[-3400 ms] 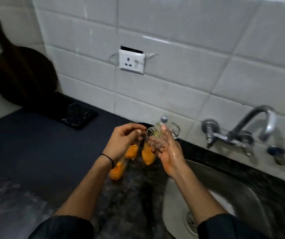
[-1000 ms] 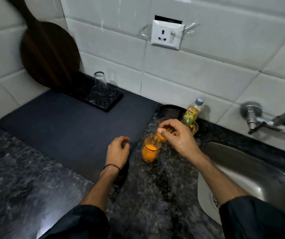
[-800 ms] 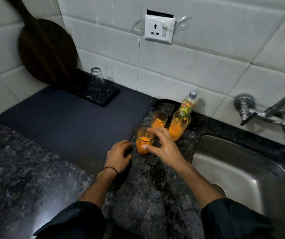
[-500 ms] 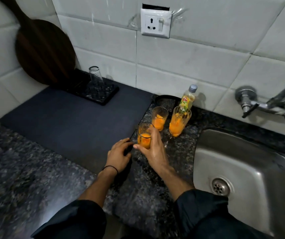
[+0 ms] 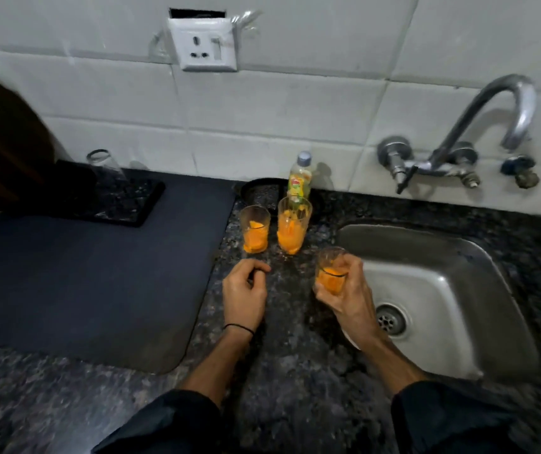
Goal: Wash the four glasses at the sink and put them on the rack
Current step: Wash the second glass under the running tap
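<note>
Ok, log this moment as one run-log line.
right hand: holds orange-filled glass beside sink | left hand: empty, over counter | two orange-filled glasses wait | clear glass upturned on rack

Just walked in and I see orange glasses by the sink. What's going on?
Someone is washing glasses. The right hand holds one glass of orange liquid at the sink's edge. The left hand is empty above the counter. Two more orange glasses wait on the counter, and one clean glass stands upside down on the rack.
</note>
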`<state>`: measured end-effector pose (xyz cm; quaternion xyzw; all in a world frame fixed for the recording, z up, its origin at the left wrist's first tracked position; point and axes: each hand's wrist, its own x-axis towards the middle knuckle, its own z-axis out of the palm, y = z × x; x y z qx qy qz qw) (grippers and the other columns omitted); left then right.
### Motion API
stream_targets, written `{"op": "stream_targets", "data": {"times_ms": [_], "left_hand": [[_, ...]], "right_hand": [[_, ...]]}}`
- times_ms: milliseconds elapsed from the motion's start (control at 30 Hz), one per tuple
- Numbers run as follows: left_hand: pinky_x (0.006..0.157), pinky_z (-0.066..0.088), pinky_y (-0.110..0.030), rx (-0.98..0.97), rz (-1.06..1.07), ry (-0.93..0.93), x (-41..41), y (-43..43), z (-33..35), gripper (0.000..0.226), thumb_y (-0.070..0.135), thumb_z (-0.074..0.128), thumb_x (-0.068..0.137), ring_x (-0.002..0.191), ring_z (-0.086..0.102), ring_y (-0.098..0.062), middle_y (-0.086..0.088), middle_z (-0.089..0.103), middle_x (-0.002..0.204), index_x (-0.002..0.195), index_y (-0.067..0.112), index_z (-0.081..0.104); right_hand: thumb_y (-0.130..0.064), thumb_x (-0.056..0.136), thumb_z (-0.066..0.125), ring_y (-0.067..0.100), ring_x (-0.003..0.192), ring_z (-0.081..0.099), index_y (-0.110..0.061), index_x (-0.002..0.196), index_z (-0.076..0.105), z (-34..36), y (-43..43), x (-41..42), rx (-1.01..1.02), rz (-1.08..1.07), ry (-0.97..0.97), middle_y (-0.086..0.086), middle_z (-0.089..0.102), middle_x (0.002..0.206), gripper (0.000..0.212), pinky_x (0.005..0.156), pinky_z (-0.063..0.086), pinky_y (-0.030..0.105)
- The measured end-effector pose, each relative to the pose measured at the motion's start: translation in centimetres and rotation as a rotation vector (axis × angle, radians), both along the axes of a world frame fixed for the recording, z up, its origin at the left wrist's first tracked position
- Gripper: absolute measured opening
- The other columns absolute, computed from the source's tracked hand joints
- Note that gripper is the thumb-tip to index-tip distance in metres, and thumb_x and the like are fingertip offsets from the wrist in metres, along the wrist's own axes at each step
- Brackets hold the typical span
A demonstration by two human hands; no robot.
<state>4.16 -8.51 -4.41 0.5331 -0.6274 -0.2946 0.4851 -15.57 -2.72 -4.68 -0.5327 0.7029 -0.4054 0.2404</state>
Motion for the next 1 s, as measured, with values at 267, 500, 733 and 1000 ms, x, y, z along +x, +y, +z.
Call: {"op": "stream_targets", "data": {"times_ms": [267, 500, 733, 1000], "left_hand": [[0.078, 0.055, -0.032, 0.113, -0.435, 0.04, -14.3, -3.3, 5.0, 0.016, 0.016, 0.058, 0.091, 0.086, 0.068, -0.016, 0.001, 0.071, 0.093, 0.104, 0.014, 0.067], [0.08, 0.047, -0.037, 0.394, -0.334, -0.321, -27.7, -8.9, 11.7, 0.073, 0.07, 0.058, 0.083, 0.106, 0.061, -0.037, -0.019, 0.064, 0.118, 0.115, 0.004, 0.058], [0.05, 0.053, -0.028, 0.546, -0.167, 0.055, -31.4, -12.2, 10.7, 0.052, 0.04, 0.043, 0.095, 0.061, 0.068, -0.031, -0.019, 0.071, 0.073, 0.086, -0.007, 0.062], [0.075, 0.055, -0.031, 0.676, -0.385, 0.341, -30.8, -3.9, 7.8, 0.051, 0.059, 0.045, 0.096, 0.098, 0.07, -0.02, -0.004, 0.073, 0.107, 0.117, 0.017, 0.065]], "right_hand": [[-0.027, 0.068, 0.076, -0.001, 0.092, 0.064, -0.043, 0.13, 0.03, 5.3, 2.0, -9.6, -0.106, -0.209, -0.096, -0.014, 0.06, 0.111, 0.079, 0.072, 0.049, 0.013], [0.006, 0.077, 0.076, -0.014, 0.087, 0.062, -0.029, 0.132, 0.037, 7.1, 1.1, -15.8, -0.129, -0.17, -0.15, -0.014, 0.061, 0.107, 0.077, 0.065, 0.047, 0.004], [-0.005, 0.079, 0.078, -0.014, 0.089, 0.06, -0.04, 0.127, 0.037, 6.2, -0.8, -20.7, -0.059, -0.075, -0.244, -0.015, 0.061, 0.104, 0.072, 0.069, 0.045, 0.002], [-0.038, 0.093, 0.069, 0.01, 0.104, 0.066, -0.042, 0.136, 0.04, 5.7, -3.3, -21.4, -0.101, -0.061, -0.627, -0.007, 0.062, 0.12, 0.052, 0.089, 0.058, 0.035]]}}
